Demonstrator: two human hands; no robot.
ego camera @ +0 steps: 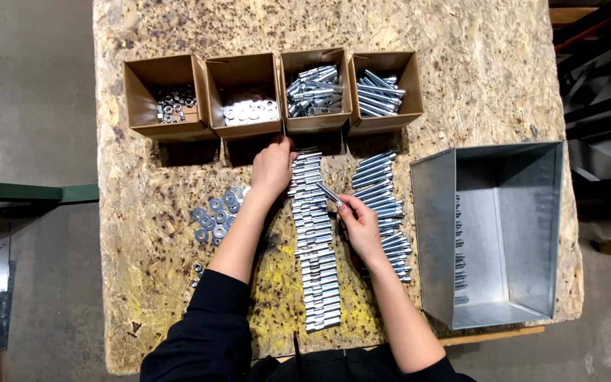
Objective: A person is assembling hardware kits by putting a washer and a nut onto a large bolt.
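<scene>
My left hand [273,168] rests on the board just below the cardboard box of washers [245,95], fingers curled, beside the top of a long row of metal sleeves [314,240]. Whether it holds anything is hidden. My right hand [359,221] pinches one short metal sleeve [329,194], tilted, between the sleeve row and a row of bolts [385,205]. A loose pile of washers [216,214] lies left of my left forearm.
Along the back of the chipboard table [461,85] stand three more cardboard boxes: nuts [164,95], sleeves [315,92], bolts [383,92]. A large open sheet-metal bin [493,233] sits at the right. A few nuts [196,272] lie near the left forearm.
</scene>
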